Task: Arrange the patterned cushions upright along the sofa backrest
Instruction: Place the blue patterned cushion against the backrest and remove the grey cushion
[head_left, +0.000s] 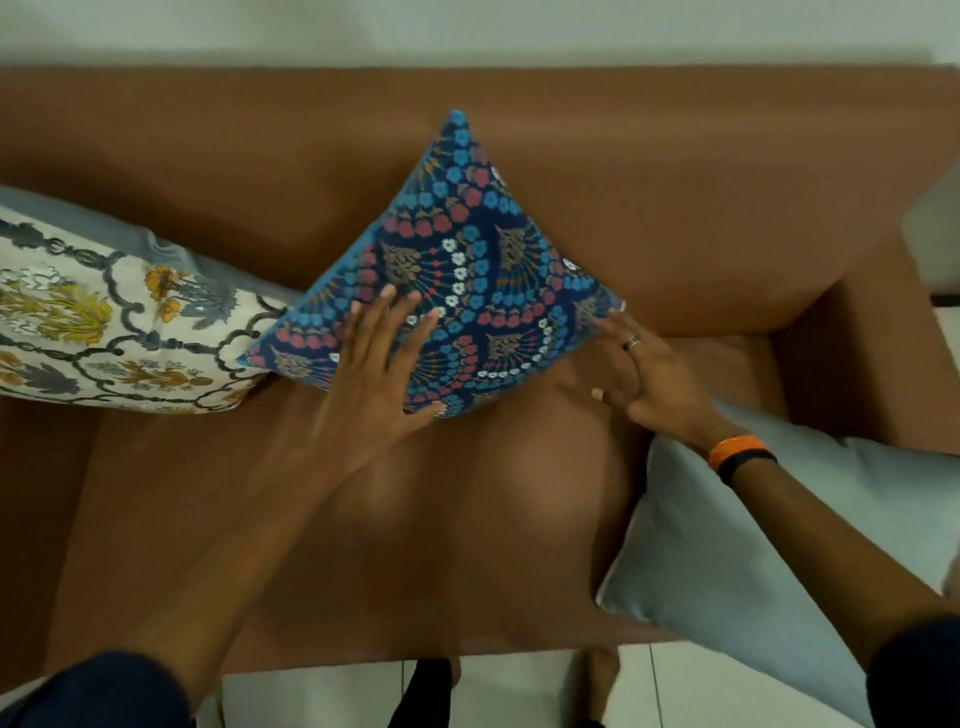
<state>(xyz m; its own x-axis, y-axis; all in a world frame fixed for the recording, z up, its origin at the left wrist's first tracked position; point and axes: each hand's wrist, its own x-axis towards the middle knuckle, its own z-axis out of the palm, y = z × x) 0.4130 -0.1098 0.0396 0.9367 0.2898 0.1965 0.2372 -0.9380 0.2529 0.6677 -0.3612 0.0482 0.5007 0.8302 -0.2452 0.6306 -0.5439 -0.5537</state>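
Brown sofa (675, 208) on pale tile, seat centre bare. Blue cushion (457, 270) stands on a corner against the backrest, touching the cream cushion (104, 322) lying at left; grey pillow (753, 545) overhangs the seat's front right. Left hand (374, 374) flat, fingers spread on the blue face; right hand (639, 369) open at its right corner.

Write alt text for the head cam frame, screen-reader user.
Seen from above, a person's two bare hands steady a blue patterned cushion standing on one corner against the brown sofa backrest: left hand flat on its face, right hand at its right corner. A cream floral cushion leans at left; a plain grey cushion lies on the seat at right.
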